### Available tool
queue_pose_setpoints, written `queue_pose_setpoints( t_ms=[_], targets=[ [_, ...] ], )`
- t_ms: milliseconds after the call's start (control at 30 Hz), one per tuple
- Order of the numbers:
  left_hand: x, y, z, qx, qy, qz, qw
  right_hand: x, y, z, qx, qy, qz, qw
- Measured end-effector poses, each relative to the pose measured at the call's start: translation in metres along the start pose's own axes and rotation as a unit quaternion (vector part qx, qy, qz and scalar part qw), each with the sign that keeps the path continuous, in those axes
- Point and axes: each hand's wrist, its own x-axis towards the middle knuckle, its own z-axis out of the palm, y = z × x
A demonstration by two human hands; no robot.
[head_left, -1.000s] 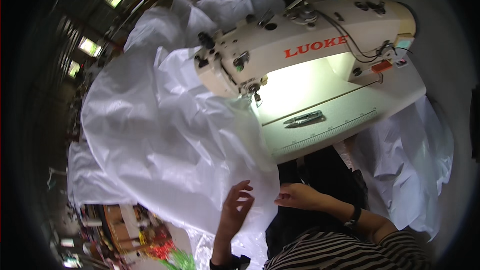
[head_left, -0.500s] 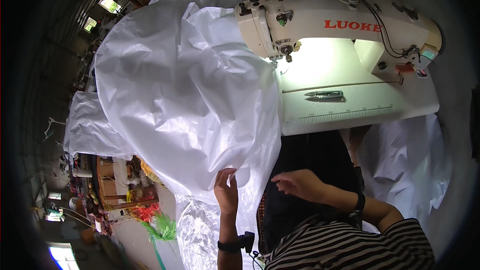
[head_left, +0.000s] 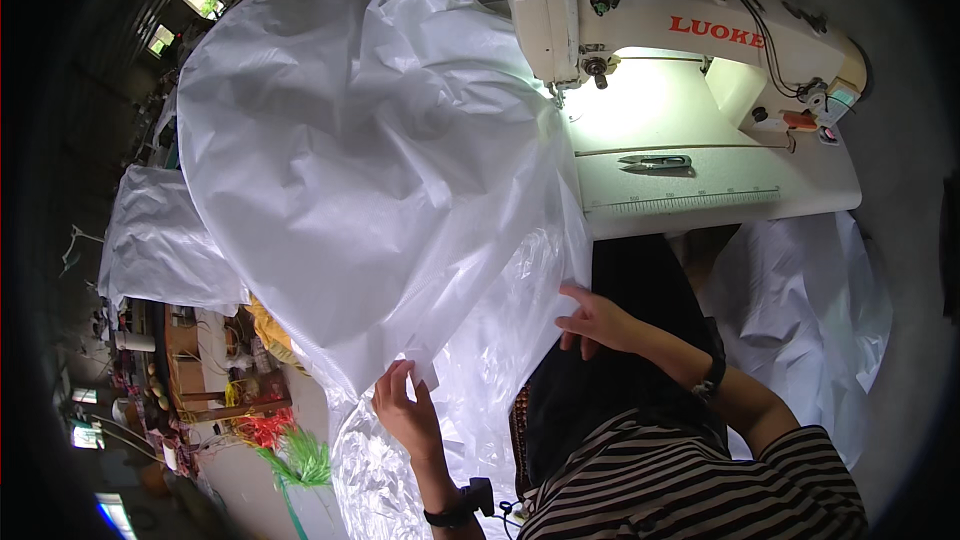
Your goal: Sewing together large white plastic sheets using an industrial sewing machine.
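A large sheet of white plastic-like fabric (head_left: 300, 150) drapes in wrinkles from the sewing machine (head_left: 690, 40) down over my lap. My left hand (head_left: 408, 412) pinches the lower edge of this fabric, where a small flap stands up between thumb and fingers. Farther right and a little higher, my right hand (head_left: 605, 326) has its fingers apart beside the fabric's right edge. Its fingertips reach that edge, but whether they press on it I cannot tell. The fabric runs up to the needle area (head_left: 558, 95), partly covering the machine's left side.
Thread snips (head_left: 655, 164) lie on the lit machine bed (head_left: 690, 202) near a printed ruler scale. More white fabric (head_left: 800, 330) hangs at the right, below the bed. To the left are a wooden rack (head_left: 185, 360), green strands (head_left: 300, 457) and red material (head_left: 265, 427).
My left hand has moved left and slightly down, and the fabric's lower edge has shifted with it. My right hand has risen to the right edge, its fingers now spread.
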Motion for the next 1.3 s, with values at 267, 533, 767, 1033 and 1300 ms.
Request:
queue_pose_setpoints(
  t_ms=[267,533,767,1033,1300],
  targets=[
    [-0.015,0.004,-0.010,-0.054,-0.019,-0.108,0.992,-0.006,-0.013,0.031,-0.016,-0.283,-0.005,0.959],
    [-0.032,0.045,-0.080,-0.299,-0.243,0.052,0.921,-0.073,-0.038,0.030,-0.324,-0.244,-0.065,0.912],
    [-0.031,0.040,-0.069,-0.044,0.061,-0.050,0.996,-0.105,-0.042,0.027,-0.144,-0.176,-0.145,0.963],
    [-0.036,0.097,-0.107,-0.533,-0.008,0.185,0.825,-0.119,-0.059,0.038,-0.103,-0.052,-0.368,0.923],
    [-0.040,0.076,-0.115,-0.076,-0.206,0.097,0.971,-0.149,-0.061,0.040,-0.107,-0.119,-0.329,0.931]
  ],
)
